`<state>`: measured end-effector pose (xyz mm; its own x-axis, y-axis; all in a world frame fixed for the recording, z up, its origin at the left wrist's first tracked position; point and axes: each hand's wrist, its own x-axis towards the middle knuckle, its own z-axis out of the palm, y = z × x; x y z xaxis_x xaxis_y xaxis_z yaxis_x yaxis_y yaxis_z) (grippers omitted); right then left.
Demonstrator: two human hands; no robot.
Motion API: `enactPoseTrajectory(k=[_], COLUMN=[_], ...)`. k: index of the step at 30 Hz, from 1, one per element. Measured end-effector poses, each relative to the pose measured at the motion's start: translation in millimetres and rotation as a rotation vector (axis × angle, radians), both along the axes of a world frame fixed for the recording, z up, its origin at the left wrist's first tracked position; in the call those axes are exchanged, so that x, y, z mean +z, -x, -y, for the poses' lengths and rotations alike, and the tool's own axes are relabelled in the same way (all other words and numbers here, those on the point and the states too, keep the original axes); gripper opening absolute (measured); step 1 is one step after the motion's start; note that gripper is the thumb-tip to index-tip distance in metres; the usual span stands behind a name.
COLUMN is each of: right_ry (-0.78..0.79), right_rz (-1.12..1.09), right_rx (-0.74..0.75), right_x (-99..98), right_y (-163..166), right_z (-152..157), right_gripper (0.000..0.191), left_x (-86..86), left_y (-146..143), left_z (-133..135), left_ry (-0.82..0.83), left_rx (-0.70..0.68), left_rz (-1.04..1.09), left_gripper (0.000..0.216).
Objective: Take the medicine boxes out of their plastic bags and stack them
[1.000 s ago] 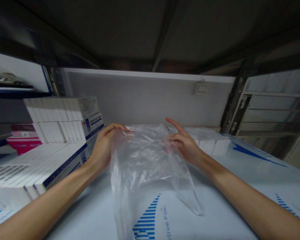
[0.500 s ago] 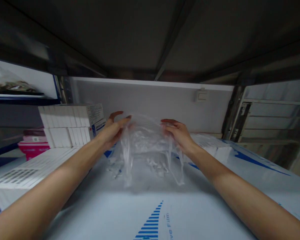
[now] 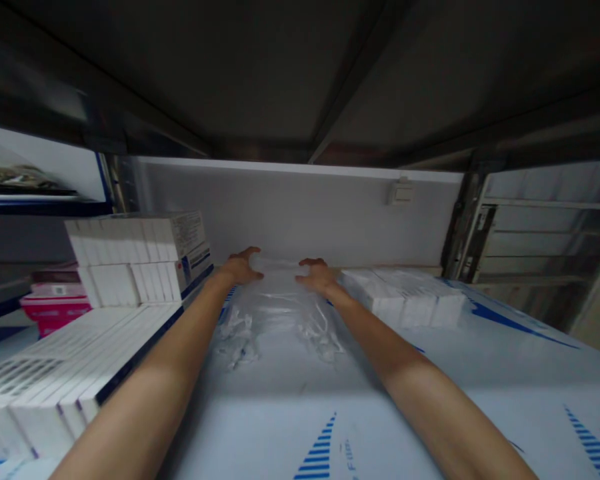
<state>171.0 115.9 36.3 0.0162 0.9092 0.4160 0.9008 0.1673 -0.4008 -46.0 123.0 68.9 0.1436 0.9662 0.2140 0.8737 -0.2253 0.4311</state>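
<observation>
A clear plastic bag [image 3: 280,310] lies spread on the white shelf surface [image 3: 430,393], reaching toward the back wall. My left hand [image 3: 241,265] rests on the bag's far left corner, fingers curled down onto the plastic. My right hand [image 3: 317,273] presses on the bag's far right corner, fingers bent over it. Both arms stretch deep into the shelf bay. Whether the fingers pinch the plastic or only press it is not clear.
Stacked white boxes with blue print [image 3: 140,257] stand at the left, with flat white boxes [image 3: 65,367] in front of them and pink boxes [image 3: 55,303] behind. A row of white packs [image 3: 405,297] lies at the right. A dark shelf underside [image 3: 300,73] hangs low overhead.
The bag, held up in the air a second ago, has been carried forward and laid flat on the shelf. Both hands have moved deeper toward the back wall and lowered.
</observation>
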Motion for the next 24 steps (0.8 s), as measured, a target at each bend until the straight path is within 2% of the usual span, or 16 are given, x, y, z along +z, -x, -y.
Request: enactPoseTrajectory(k=[3, 6, 8, 11, 16, 19, 24], right_ry=[0.010, 0.020, 0.068, 0.172, 0.258, 0.268, 0.311], right_rz=[0.120, 0.221, 0.272, 0.311, 0.291, 0.267, 0.230], right_rx=[-0.031, 0.013, 0.071, 0.109, 0.074, 0.066, 0.104], right_x=[3.6, 9.4, 6.9, -8.7, -42.0, -52.2, -57.2], right_y=[7.5, 21.3, 31.4, 42.1, 45.7, 45.7, 44.7], right_z=[5.3, 10.1, 11.7, 11.8, 9.5, 7.4, 1.7], right_gripper=[0.051, 0.048, 0.046, 0.054, 0.076, 0.082, 0.087], left_x=[3.9, 2.6, -5.5, -26.8, -60.8, -71.6, -79.4], left_y=[-10.0, -26.3, -35.2, -37.9, -22.1, -14.3, -9.6], left_z=[-3.9, -6.9, -8.0, -7.9, -8.3, -8.4, -4.8], left_ry=[-0.040, -0.057, -0.043, -0.026, -0.024, -0.015, 0.008], left_rx=[-0.011, -0.055, -0.071, -0.074, -0.093, -0.104, -0.126], left_rz=[-0.124, -0.195, -0.219, -0.221, -0.135, -0.094, -0.083], left_gripper=[0.068, 0.052, 0.048, 0.053, 0.055, 0.054, 0.047])
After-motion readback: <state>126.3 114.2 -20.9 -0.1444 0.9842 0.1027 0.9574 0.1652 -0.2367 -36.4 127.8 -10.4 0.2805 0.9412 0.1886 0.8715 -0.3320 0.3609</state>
